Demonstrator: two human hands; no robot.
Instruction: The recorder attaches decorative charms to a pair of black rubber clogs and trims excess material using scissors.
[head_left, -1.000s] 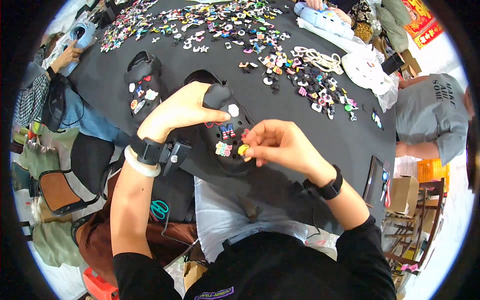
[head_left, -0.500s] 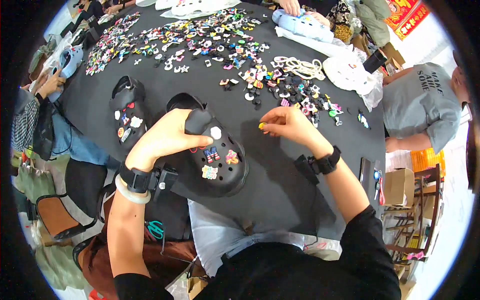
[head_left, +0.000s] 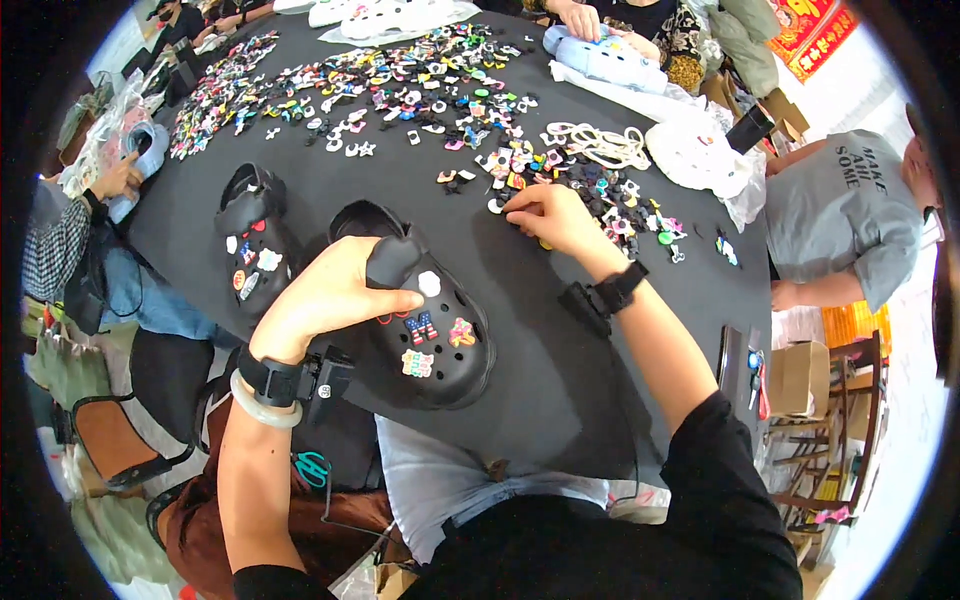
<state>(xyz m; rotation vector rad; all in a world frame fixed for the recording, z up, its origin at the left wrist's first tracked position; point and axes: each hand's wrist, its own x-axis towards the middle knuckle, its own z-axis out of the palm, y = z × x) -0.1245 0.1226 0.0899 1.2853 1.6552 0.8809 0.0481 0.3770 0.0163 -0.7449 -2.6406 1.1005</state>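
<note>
My left hand (head_left: 335, 295) is closed on the heel strap and upper of a black clog (head_left: 455, 355), toe toward me. A white cloud-like charm (head_left: 429, 284), a stars-and-stripes letter charm (head_left: 421, 327), a pink-and-yellow charm (head_left: 461, 333) and a pastel charm (head_left: 417, 364) sit on its upper. My right hand (head_left: 555, 220) is pinched at the near edge of a charm pile (head_left: 600, 200). By its fingertips is a small white-and-black charm (head_left: 495, 206). A yellow bit (head_left: 543, 244) shows under its curled fingers; how it is held is partly hidden.
A second black clog (head_left: 262, 245) with charms stands at left. Many loose charms (head_left: 400, 90) spread across the far table (head_left: 400, 180). White cords (head_left: 600, 145) and a bagged white clog (head_left: 695, 155) lie at right. Co-workers handle blue clogs (head_left: 600, 58) at far right and left.
My right hand has moved away from me and slightly left to the charm pile's edge. My left hand and the clog have shifted slightly toward me.
</note>
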